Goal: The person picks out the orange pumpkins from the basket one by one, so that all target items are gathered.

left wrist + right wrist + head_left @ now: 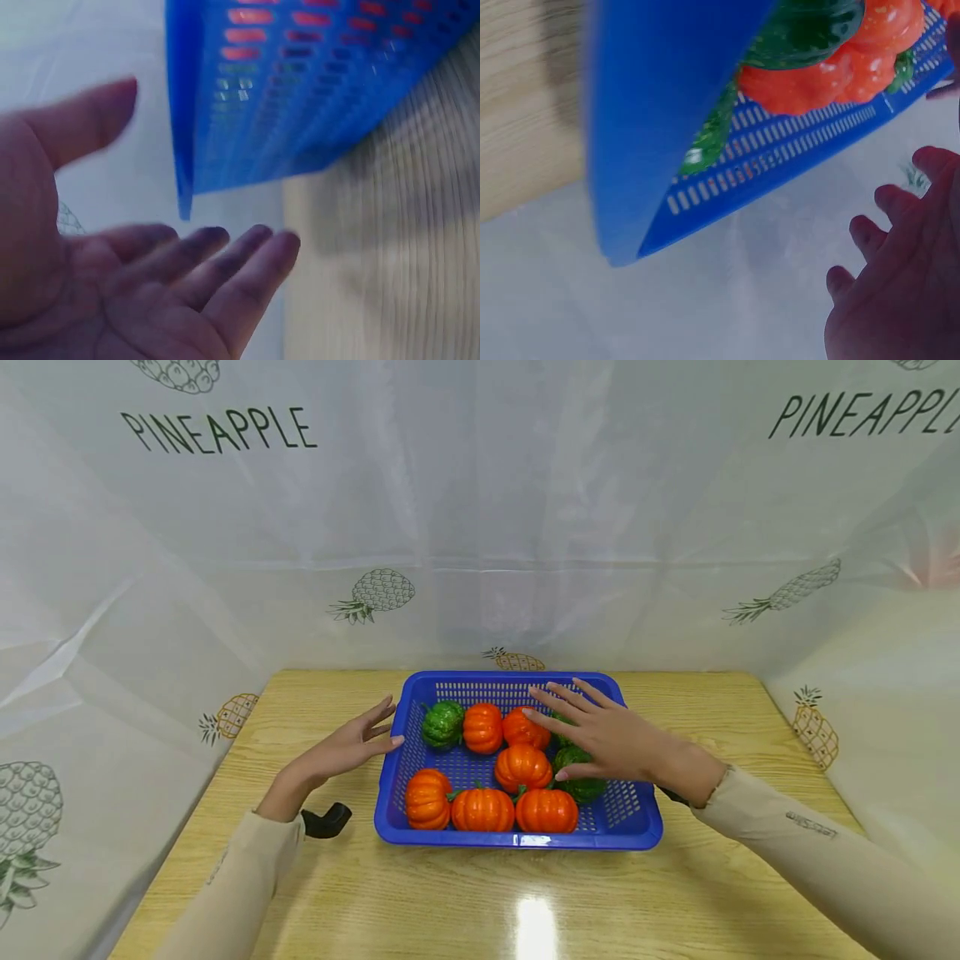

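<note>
A blue plastic basket [457, 838] with slotted walls sits on the table. Inside lie several small orange pumpkins [483, 811] and a green pumpkin [442, 724] at the back left. More green shows at the right, where another green pumpkin [579, 789] lies partly behind my right hand [618, 739]. That hand hovers over the basket's right side, fingers spread and holding nothing. Beside the left rim is my left hand [337, 753], its fingers loosely extended. In the left wrist view, thumb and fingers stand apart on either side of the basket's edge [181, 112].
The wooden table [360, 893] extends around the basket on both sides and in front. Behind it hangs a whitish sheet [480, 527] printed with pineapples, which also drapes at the left and right. A black strap piece [327, 820] sticks out from the left wrist.
</note>
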`<state>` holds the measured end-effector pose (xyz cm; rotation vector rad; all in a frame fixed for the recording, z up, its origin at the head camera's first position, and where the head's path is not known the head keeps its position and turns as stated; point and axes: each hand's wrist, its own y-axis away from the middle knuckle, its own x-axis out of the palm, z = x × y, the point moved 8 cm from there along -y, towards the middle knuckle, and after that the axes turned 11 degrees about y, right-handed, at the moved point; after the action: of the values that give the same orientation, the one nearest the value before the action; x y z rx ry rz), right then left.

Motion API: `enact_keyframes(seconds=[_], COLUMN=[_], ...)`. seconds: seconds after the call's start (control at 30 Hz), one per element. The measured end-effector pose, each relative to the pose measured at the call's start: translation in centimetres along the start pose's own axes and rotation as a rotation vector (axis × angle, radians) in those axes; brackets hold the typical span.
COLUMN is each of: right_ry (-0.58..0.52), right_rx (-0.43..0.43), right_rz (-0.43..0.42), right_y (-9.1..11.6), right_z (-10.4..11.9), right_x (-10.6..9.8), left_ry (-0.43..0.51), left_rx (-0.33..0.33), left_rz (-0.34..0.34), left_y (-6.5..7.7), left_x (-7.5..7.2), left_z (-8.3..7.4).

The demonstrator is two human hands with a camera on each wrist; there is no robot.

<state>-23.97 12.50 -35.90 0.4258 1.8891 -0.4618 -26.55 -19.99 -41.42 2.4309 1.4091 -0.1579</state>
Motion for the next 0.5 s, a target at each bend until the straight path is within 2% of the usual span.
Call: enact_keyframes(seconds=[0.13, 0.27, 0.4, 0.5], right_ry=[0.001, -0.011, -0.004, 0.022], right_rx=[-0.061, -0.108, -0.152, -0.193], right_rz=[0.005, 0.053, 0.093, 0.104], right_y=[-0.8, -1.5, -2.1, -2.4], right_z=[0.8, 1.3, 1.8, 2.2], right_x=[0.2, 0.5, 0.8, 1.0], left_ry=[0.116, 0.219, 0.281, 0.290], left_rx=[-0.025, -0.045, -0.060, -0.059], left_rz=[-0.021, -0.054, -0.079, -0.098], left_y=[0.0, 0.0, 0.0, 0.0], left_x=[0.1, 0.0, 0.1, 0.0], left_z=[-0.1, -0.2, -0.1, 0.0])
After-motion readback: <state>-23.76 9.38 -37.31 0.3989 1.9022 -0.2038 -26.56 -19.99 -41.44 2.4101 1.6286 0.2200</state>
